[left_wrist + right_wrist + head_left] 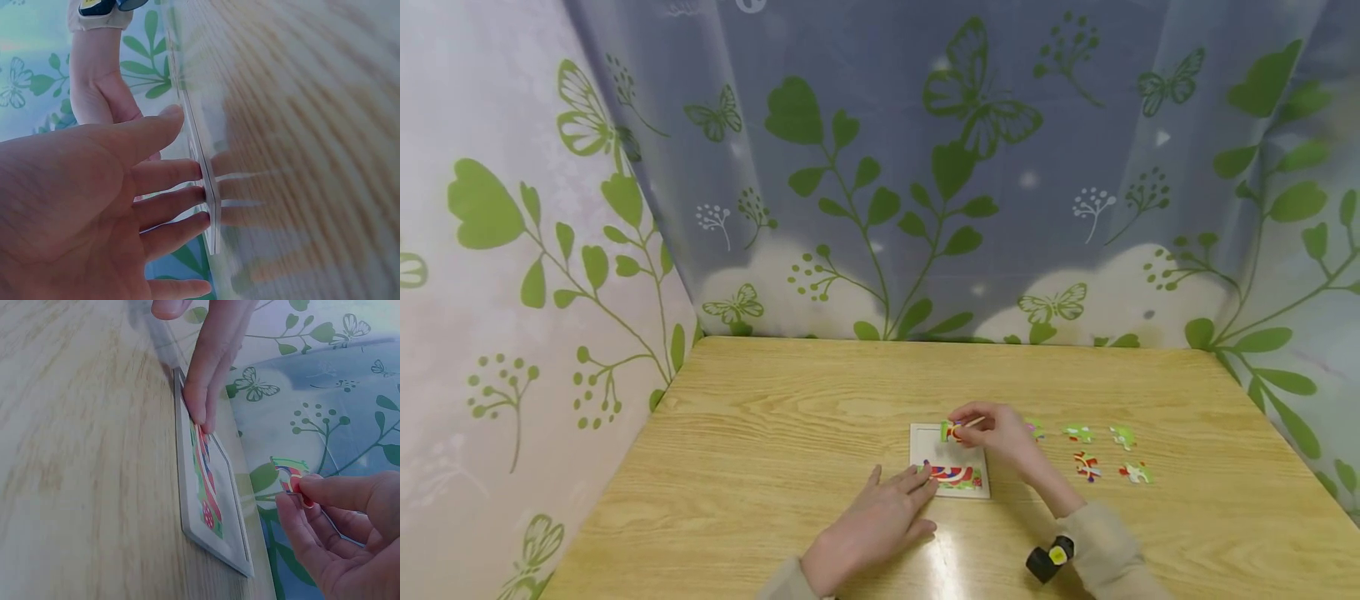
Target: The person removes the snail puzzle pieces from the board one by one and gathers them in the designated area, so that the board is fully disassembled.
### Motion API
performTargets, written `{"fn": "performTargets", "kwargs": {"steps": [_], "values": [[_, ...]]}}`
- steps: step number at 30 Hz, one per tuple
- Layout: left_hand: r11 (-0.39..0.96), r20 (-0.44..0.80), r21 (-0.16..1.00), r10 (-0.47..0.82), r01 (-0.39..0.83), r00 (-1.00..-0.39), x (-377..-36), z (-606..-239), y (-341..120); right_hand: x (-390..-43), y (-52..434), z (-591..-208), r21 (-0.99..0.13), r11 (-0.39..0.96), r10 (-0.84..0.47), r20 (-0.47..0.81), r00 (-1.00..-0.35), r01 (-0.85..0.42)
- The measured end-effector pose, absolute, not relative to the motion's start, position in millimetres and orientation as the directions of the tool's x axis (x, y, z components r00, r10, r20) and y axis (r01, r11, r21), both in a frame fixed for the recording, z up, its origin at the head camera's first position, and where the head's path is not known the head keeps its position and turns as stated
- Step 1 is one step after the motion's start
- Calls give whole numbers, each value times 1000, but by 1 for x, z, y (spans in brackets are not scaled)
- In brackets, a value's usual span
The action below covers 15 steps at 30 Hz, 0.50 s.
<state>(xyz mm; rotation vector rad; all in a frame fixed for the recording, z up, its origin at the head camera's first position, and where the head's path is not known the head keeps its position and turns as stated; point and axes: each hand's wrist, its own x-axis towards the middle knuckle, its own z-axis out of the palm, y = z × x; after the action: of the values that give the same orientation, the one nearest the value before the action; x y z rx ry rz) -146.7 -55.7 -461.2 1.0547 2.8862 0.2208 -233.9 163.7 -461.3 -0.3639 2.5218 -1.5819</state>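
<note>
A square, white-framed puzzle tray (927,444) lies on the table, its lower part filled with joined, colourful pieces (957,477). Over the tray's far part, my right hand (1000,435) pinches a jigsaw puzzle piece (289,478) between thumb and fingers. That piece is green, red and blue and is held above the tray in the right wrist view. My left hand (880,510) lies at the tray's near left corner, fingers extended. In the right wrist view its fingertips (197,412) rest on the end of the joined pieces.
Several loose jigsaw pieces (1078,434) lie in two rows to the right of the tray, one partly hidden behind the right hand. A black device with a yellow spot (1051,558) is on the right wrist. Leaf-patterned curtains (880,167) border the wooden table (760,442).
</note>
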Motion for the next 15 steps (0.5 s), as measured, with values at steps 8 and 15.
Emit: {"fn": "performTargets", "kwargs": {"steps": [8, 15], "values": [[755, 1, 148, 646, 639, -763, -147, -461, -56, -231, 184, -459, -896, 421, -259, 27, -965, -138], [752, 3, 146, 650, 643, -760, -147, -461, -56, -225, 206, -456, -868, 483, -210, 17, -978, -118]]}}
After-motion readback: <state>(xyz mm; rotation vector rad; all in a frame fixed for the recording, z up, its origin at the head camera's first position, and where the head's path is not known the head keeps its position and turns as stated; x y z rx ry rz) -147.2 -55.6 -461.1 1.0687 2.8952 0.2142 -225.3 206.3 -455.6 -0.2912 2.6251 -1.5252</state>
